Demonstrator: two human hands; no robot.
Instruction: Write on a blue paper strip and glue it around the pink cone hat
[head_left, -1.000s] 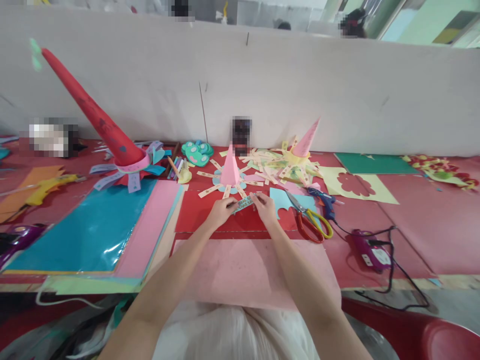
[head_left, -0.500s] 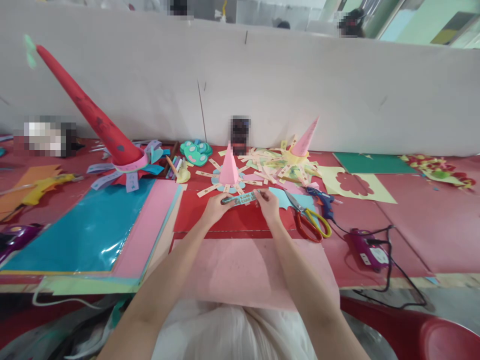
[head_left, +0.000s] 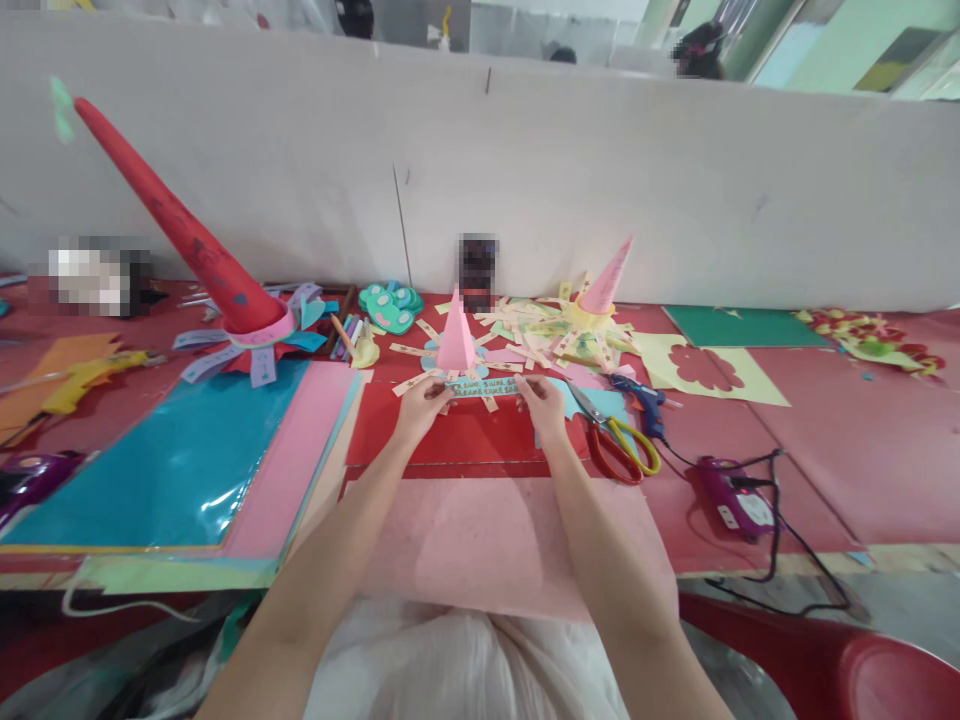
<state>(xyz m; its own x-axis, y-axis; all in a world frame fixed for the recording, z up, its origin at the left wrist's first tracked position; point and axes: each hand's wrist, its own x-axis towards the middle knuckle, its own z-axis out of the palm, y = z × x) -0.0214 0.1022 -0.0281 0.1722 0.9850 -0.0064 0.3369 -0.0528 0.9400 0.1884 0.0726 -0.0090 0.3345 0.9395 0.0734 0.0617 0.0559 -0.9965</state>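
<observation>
A light blue paper strip with rows of dark writing (head_left: 484, 387) is stretched level between my hands. My left hand (head_left: 424, 405) pinches its left end, and my right hand (head_left: 543, 404) pinches the right end. Right behind the strip stands a pink paper cone (head_left: 456, 345) on a blue scalloped base with small cream strips (head_left: 412, 383) radiating from it. The strip hides part of that base. Beneath my hands lies a red sheet (head_left: 457, 435). To the right of my right hand rest scissors with one red and one yellow handle (head_left: 622, 445), partly over light blue paper.
A blue glue gun (head_left: 641, 395) is wired to a purple power box (head_left: 739, 500). On the left are a tall red cone (head_left: 180, 220), a blue glossy sheet (head_left: 172, 460) and a yellow glue gun (head_left: 94, 380). Another pink cone (head_left: 607, 280) stands among cream strips. A white partition (head_left: 300, 150) closes the back.
The strip has gone from slanted to level, with its written face turned more toward me. My left hand has shifted slightly left and my right hand slightly right.
</observation>
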